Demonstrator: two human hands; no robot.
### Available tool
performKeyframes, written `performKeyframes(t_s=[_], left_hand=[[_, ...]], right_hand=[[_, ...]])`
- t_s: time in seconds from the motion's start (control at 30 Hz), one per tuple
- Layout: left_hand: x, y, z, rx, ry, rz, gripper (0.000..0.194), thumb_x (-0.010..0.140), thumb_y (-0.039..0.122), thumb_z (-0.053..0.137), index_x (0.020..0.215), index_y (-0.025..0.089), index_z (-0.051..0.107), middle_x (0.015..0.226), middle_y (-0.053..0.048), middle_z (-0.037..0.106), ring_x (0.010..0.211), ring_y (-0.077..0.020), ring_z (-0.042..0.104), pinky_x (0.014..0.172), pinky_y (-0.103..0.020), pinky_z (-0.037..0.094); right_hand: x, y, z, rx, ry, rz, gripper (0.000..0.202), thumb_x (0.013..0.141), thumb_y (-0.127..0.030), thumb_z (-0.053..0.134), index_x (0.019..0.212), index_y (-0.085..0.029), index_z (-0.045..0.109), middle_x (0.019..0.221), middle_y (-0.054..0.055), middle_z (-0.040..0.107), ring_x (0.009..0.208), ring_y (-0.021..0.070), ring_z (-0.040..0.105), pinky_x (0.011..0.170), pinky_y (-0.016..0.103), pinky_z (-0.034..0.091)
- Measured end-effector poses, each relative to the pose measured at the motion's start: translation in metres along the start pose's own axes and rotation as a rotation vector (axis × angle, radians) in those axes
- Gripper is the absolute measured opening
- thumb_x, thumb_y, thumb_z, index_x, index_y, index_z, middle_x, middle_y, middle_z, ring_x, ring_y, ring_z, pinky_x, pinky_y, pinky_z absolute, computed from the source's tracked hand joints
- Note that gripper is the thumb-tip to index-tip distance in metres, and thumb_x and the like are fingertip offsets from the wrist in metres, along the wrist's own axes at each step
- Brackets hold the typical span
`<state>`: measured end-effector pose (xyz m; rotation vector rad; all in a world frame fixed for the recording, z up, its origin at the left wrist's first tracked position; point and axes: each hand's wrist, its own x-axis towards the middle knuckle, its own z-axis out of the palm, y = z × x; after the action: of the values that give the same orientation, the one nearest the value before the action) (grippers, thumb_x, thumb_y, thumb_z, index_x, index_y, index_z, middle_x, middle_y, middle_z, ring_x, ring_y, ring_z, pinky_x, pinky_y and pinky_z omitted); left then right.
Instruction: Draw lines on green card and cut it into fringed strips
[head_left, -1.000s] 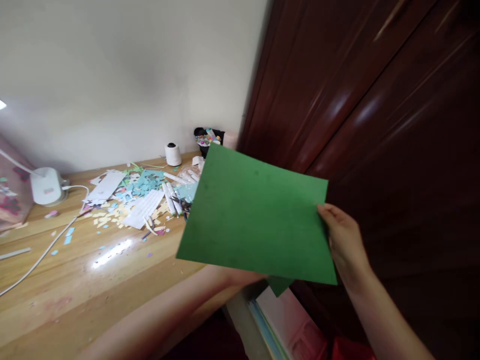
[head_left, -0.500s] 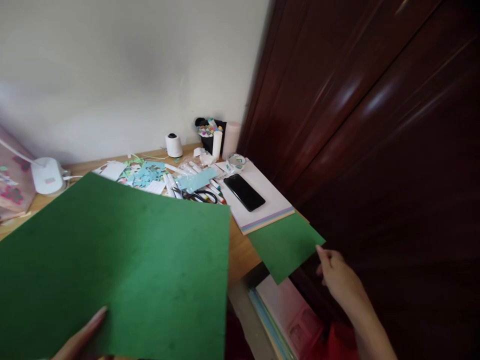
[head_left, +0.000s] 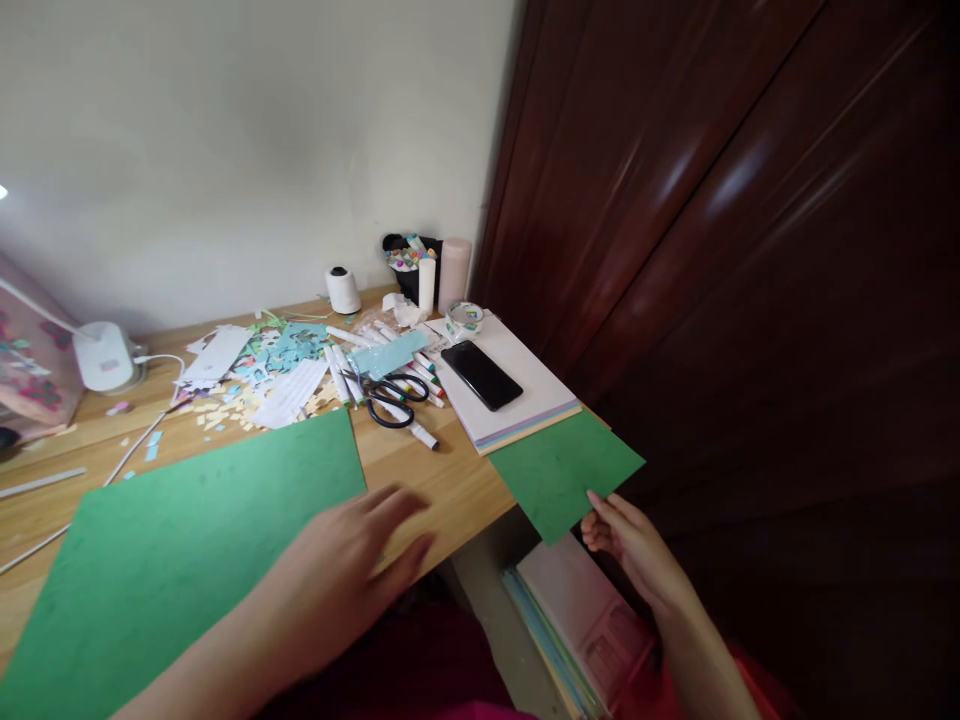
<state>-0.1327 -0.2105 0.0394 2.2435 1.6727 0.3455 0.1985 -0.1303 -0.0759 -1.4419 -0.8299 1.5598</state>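
Observation:
My right hand pinches the front edge of a green paper sheet, which juts past the desk edge. The sheet's back part lies under a stack of pale paper, on which a black phone rests. My left hand is over the desk's front edge, fingers apart and a little blurred, with nothing in it. Beneath and to the left of that arm, a larger green sheet lies flat on the wooden desk.
Black-handled scissors lie among several markers. Paper scraps cover the desk's back. A tape roll sits on the stack. Below the desk edge stands a bundle of coloured paper. A dark wooden cabinet rises at right.
The large green sheet went from my left hand down onto the desk at left. My left hand let go and moved right. My right hand shifted left along the smaller sheet's edge.

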Motion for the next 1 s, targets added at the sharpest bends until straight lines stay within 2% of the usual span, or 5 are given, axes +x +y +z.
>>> performKeyframes(t_s=[0.07,0.13,0.23,0.6,1.0], left_hand=[[0.065,0.020,0.012,0.331,-0.013,0.248,0.033,0.089,0.033,0.045,0.111,0.011,0.057,0.107,-0.012,0.062,0.096,-0.0223,0.060,0.083,-0.032,0.049],[0.118,0.031,0.029,0.411,-0.031,0.318,0.035,0.083,0.027,0.055,0.110,0.006,0.056,0.107,-0.015,0.060,0.097,-0.0254,0.057,0.081,-0.035,0.048],[0.157,0.032,0.054,0.488,-0.050,0.347,0.029,0.078,0.017,0.057,0.103,0.002,0.059,0.098,-0.017,0.059,0.092,-0.0271,0.057,0.073,-0.036,0.049],[0.162,0.028,0.055,0.617,-0.143,0.488,0.017,0.077,0.007,0.059,0.093,0.004,0.062,0.090,-0.015,0.058,0.083,-0.0238,0.057,0.058,-0.028,0.045],[0.169,0.022,0.052,0.655,-0.080,0.647,0.026,0.081,-0.006,0.041,0.084,0.005,0.064,0.084,-0.016,0.062,0.075,-0.0222,0.061,0.053,-0.029,0.042]], right_hand=[[-0.001,0.000,0.003,0.020,-0.003,0.001,0.048,0.051,-0.049,0.083,0.065,-0.017,0.050,0.051,0.000,0.064,0.043,0.0098,0.057,0.041,0.017,0.047],[-0.002,0.000,0.007,0.043,-0.004,0.010,0.050,0.049,-0.050,0.084,0.063,-0.018,0.048,0.049,0.001,0.063,0.040,0.0103,0.056,0.038,0.017,0.045],[-0.002,0.000,0.010,0.086,0.005,0.020,0.049,0.050,-0.049,0.084,0.064,-0.018,0.048,0.047,0.000,0.063,0.038,0.0106,0.056,0.036,0.017,0.043],[0.001,0.005,0.011,0.193,0.016,-0.015,0.045,0.055,-0.043,0.083,0.074,-0.020,0.050,0.045,-0.004,0.059,0.038,0.0101,0.052,0.036,0.017,0.039],[-0.002,0.008,0.014,0.208,0.050,-0.015,0.045,0.056,-0.042,0.082,0.082,-0.022,0.052,0.044,-0.007,0.055,0.037,0.0091,0.049,0.036,0.017,0.038]])
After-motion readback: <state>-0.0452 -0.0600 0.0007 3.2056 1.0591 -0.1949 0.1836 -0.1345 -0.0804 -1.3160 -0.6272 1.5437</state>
